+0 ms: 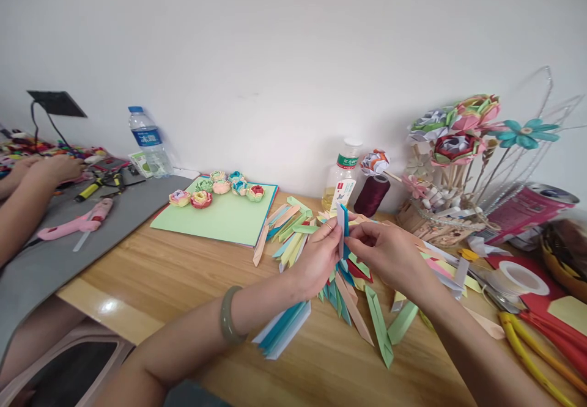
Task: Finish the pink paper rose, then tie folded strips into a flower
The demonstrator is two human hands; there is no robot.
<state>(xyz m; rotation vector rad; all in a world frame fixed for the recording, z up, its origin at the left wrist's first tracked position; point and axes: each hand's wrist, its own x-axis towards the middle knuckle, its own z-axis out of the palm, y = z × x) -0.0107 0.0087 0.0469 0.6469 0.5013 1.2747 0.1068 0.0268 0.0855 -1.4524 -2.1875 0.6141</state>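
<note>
Between my two hands stands a small stack of folded paper strips (pixel 340 231), white on the left and blue on the right. My left hand (pixel 317 259) pinches its left side, thumb and fingers closed on it. On the right edge, the bent fingers of my right hand (pixel 383 251) grip the blue part. Beneath both hands lies a loose heap of folded paper strips (pixel 293 245) in green, peach, blue and yellow. A blue and white bundle of strips (pixel 285 329) rests on the table below my left forearm.
Small paper flowers (pixel 202 199) sit on a green sheet (pixel 220 223). Against the wall stand a glue bottle (pixel 342 178), a thread spool (pixel 371 194) and a basket of paper flowers (pixel 458 217). Scissors (pixel 523 346) lie at right. Left are a pink glue gun (pixel 87 222) and another person's hands (pixel 55 168).
</note>
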